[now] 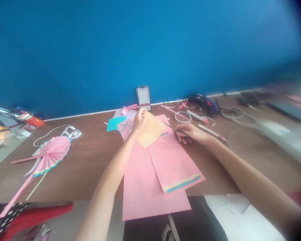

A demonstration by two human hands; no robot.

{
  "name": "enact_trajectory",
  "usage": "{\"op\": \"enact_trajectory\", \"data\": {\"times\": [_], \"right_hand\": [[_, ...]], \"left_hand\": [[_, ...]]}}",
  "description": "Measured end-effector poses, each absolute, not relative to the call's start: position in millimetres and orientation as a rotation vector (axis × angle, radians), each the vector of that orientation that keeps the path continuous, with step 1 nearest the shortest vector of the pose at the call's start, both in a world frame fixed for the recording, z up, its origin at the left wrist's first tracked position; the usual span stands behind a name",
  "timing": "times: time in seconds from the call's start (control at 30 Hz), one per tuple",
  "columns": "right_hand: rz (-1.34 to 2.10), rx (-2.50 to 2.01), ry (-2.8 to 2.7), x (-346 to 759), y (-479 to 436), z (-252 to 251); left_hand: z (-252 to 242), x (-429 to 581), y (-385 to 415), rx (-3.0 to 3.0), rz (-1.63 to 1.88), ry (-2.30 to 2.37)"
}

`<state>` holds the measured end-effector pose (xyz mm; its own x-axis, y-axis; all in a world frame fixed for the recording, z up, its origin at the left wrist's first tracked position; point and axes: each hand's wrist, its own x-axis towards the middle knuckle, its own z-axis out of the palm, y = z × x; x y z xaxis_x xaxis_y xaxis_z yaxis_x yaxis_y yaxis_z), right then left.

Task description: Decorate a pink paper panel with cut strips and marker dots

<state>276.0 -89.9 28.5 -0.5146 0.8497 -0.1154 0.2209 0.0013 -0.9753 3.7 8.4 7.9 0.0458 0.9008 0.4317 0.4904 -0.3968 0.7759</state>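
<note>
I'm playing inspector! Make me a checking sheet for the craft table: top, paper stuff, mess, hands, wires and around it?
Surface: brown tabletop; a pink sheet sticks out past its near edge.
Things in use: yellow paper, scissors, striped pink sheet.
Clutter: pleated pink fan at left, turquoise paper.
Hands: left hand holds the yellow paper; right hand holds the scissors.
Cables: dark cords, right side.
Surroundings: blue wall behind; phone-like device near it; far right blurred.

Blue wall (pixel 150 47) across 12 o'clock; smartphone (pixel 143 97) propped upright at its foot, also 12; red-and-white container (pixel 31 118) at 9 o'clock, blurry; white-dotted black fabric (pixel 6 214) at 8 o'clock, red cloth (pixel 37 217) right beside it
</note>
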Motion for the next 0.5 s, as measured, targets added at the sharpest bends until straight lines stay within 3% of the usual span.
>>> {"op": "enact_trajectory", "data": {"times": [0.1, 0.23, 0.5], "right_hand": [[1.541, -1.122, -1.751, 275, -91, 30], [1.526, -1.137, -1.773, 275, -91, 29], [1.553, -1.146, -1.797, 278, -88, 25]], "left_hand": [[8, 6, 7, 2.220, 1.314, 1.380], [11, 13, 2, 2.543, 1.063, 1.220], [15, 24, -8, 2.564, 0.736, 0.987]]}}
